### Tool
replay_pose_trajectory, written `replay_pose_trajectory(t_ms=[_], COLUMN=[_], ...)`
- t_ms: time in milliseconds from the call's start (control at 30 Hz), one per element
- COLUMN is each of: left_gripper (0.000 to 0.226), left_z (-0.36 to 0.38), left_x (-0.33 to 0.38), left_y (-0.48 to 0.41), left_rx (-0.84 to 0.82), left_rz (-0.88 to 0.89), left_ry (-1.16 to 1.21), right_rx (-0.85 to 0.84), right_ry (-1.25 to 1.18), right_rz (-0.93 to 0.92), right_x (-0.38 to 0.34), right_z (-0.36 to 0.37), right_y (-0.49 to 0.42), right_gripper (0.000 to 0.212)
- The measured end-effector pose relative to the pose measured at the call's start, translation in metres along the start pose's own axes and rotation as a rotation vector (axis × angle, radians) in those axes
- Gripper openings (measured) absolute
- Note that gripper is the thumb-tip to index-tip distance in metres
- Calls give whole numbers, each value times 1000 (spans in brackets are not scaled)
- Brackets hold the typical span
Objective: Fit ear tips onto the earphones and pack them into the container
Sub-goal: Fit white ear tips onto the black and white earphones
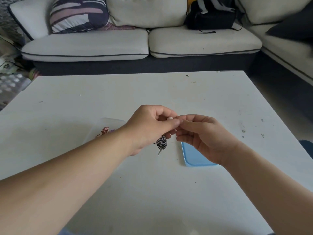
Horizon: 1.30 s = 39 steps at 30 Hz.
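Observation:
Over the middle of the white table (152,184), my left hand (149,128) grips a coiled black-and-white braided earphone (161,143); the cable bundle and its metal plug hang below the fist. A small white earbud end (169,118) peeks out between my left fingertips. My right hand (201,136) meets it from the right, thumb and forefinger pinched at that end; whether an ear tip is between them is hidden. A clear container (110,122) lies behind my left wrist with a pink braided earphone (104,131) in it. A light blue lid (194,156) lies under my right hand.
A pale sofa (144,44) runs along the far side of the table, with a striped cushion (79,14) and a black backpack (211,14) on it. Small dark specks dot the table's right part.

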<state>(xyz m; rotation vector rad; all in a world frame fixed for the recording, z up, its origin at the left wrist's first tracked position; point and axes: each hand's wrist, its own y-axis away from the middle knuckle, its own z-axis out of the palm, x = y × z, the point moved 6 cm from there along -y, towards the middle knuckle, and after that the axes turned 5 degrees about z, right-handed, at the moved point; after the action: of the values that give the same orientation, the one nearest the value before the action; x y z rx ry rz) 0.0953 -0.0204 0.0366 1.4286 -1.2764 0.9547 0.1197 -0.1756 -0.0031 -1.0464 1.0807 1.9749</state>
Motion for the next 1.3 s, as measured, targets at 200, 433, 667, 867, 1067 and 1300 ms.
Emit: replay_pose_trajectory(t_ms=[200, 433, 667, 867, 1067, 1300], left_gripper=[9, 11, 10, 7, 5, 9], left_z=[-11, -6, -9, -14, -19, -35], left_x=[-8, -18, -20, -20, -13, 3], left_y=[-10, -15, -13, -13, -8, 6], left_rx=[117, 110, 104, 111, 122, 145], left_rz=[-45, -108, -128, -119, -76, -10], left_ry=[37, 43, 19, -16, -26, 38], right_rx=[387, 582, 547, 573, 550, 372], right_ry=[174, 893, 1229, 1264, 836, 193], right_rz=[-4, -74, -86, -117, -120, -175], right_x=[-6, 14, 32, 30, 8, -15], right_z=[-34, -54, -51, -48, -31, 8], right_y=[-8, -52, -81, -76, -59, 1], right_gripper=[11, 14, 20, 37, 5, 13])
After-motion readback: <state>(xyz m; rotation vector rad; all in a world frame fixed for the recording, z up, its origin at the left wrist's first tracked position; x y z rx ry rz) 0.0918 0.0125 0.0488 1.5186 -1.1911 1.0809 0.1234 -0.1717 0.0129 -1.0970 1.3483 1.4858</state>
